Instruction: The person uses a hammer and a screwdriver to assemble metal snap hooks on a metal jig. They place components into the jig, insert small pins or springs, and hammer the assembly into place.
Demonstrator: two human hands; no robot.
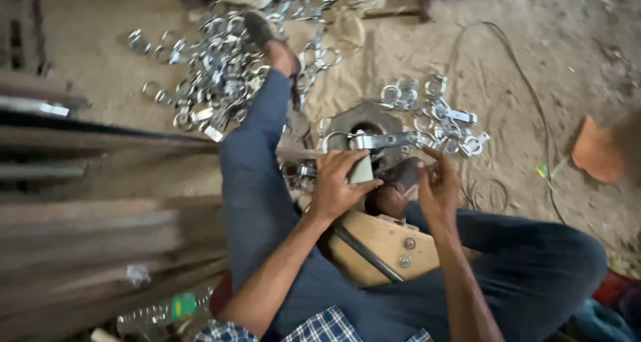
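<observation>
My left hand [336,185] grips a metal clamp piece [364,156], hiding its lower end; my right hand [437,185] hovers loosely open, fingertips blurred.

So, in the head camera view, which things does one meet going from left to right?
Stacked dark metal bars → large pile of shiny metal ring clamps → left hand on a flat silver metal piece → right hand → orange clay-coloured shard.

A shiny silver metal clamp ring with a long flat strap [366,142] lay across the round dark iron die [366,118], its pale strap end hanging down.
</observation>
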